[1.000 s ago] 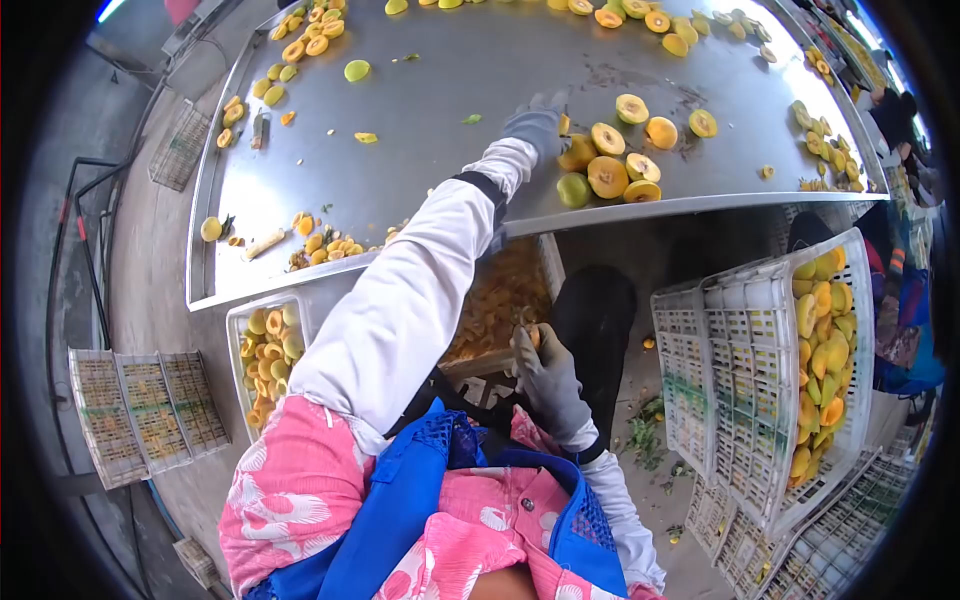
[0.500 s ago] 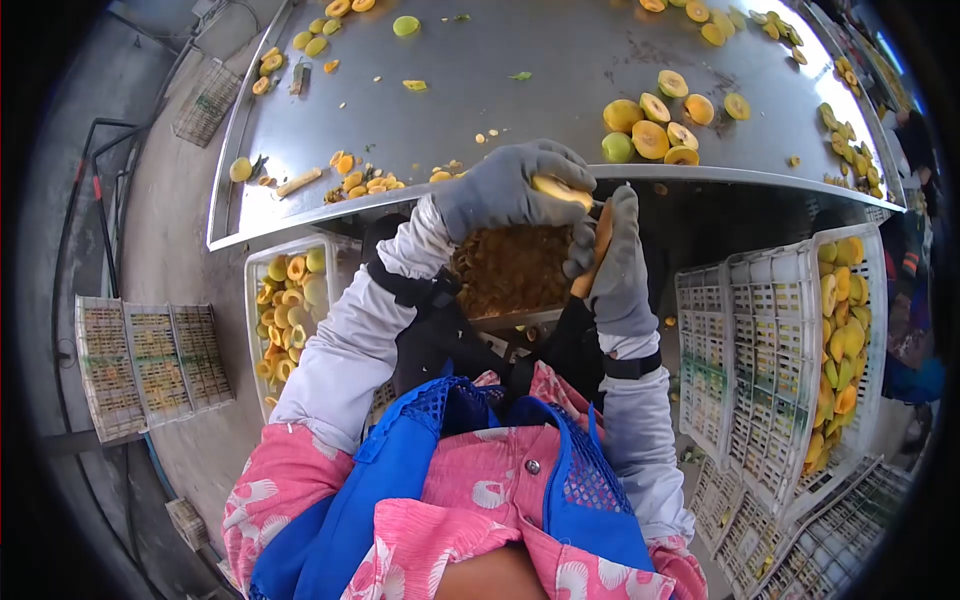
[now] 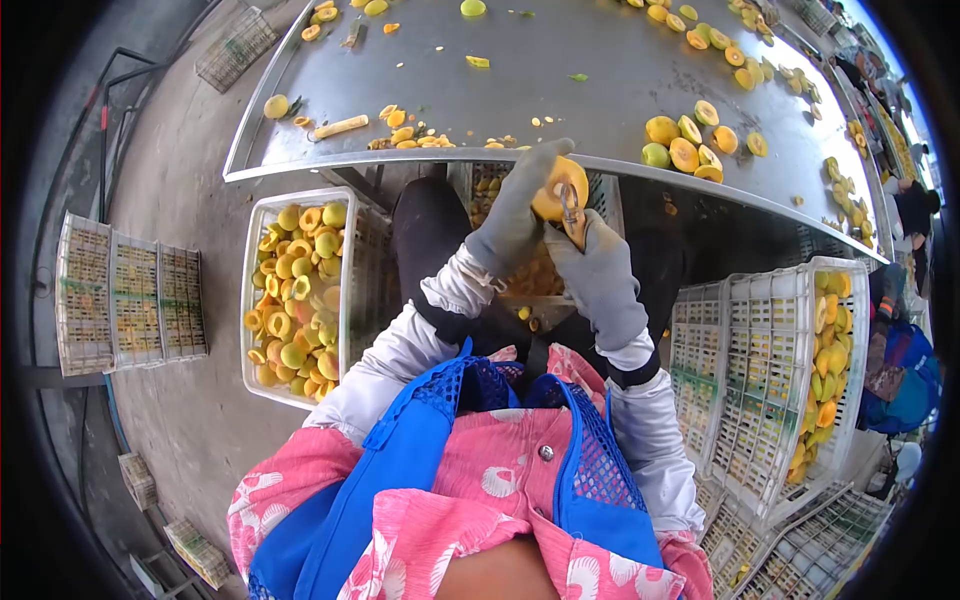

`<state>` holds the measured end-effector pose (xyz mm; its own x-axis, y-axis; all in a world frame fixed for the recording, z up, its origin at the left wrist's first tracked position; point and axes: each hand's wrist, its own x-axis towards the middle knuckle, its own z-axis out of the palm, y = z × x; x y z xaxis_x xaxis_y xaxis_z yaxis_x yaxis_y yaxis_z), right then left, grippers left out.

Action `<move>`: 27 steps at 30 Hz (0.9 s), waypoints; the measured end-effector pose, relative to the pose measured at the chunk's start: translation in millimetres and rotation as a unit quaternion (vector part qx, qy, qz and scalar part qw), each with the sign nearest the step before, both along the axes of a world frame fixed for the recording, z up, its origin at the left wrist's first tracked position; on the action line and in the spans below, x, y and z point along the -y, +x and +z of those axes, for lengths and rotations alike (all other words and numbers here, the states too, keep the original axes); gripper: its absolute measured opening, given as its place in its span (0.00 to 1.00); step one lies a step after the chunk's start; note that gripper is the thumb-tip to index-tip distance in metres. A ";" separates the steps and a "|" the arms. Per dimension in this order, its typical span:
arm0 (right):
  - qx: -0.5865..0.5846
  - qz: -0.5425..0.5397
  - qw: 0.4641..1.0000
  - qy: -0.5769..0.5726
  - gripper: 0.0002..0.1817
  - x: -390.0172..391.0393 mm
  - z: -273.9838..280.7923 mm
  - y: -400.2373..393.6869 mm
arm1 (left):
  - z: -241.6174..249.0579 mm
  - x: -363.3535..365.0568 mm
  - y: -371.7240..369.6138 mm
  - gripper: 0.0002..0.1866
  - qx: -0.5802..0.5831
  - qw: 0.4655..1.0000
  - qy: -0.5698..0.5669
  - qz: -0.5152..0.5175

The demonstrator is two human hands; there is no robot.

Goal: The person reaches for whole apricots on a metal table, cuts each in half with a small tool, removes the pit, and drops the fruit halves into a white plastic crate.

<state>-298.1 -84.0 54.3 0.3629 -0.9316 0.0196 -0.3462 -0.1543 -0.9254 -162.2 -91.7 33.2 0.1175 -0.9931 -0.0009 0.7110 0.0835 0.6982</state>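
My left hand (image 3: 510,222), in a grey glove, holds a halved yellow fruit (image 3: 547,203), which looks like a peach, with its cut face turned up toward me. My right hand (image 3: 600,272), gloved too, is closed around the wooden handle of a pitting tool (image 3: 574,228). The tool's metal loop lies against the middle of the cut face, at the pit. Both hands are above my lap, just in front of the table edge. Below them, partly hidden by my hands, a crate (image 3: 604,190) contains scraps.
A metal table (image 3: 560,100) stretches ahead with a raised rim and scattered fruit halves (image 3: 684,153). On its left lies a wooden-handled tool (image 3: 340,127). Filled crates stand at my left (image 3: 347,290) and right (image 3: 750,370). Other people (image 3: 900,370) are at far right.
The fruit half has turned from edge-on to face up, and the tool's loop now touches its middle. My view has shifted, showing more of the left crate.
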 end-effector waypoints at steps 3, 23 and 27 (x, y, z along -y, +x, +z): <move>-0.021 0.002 0.999 0.050 0.17 -3.8 2.1 1.6 | -12.4 -0.8 5.6 0.23 0.091 0.995 -0.040 0.002; -0.085 0.026 0.992 -0.092 0.14 -16.1 -18.8 3.1 | 19.7 0.9 19.3 0.19 0.226 0.972 -0.010 -0.058; -0.054 0.032 0.997 0.049 0.17 -16.2 2.3 8.2 | 20.7 -2.3 22.5 0.22 0.240 0.970 -0.035 -0.019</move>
<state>-290.0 -67.8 56.6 0.4169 -0.9019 -0.1131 -0.4377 -0.0902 -0.8946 -139.8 -89.4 54.0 0.0518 -0.9924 0.1118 0.3091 0.1224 0.9431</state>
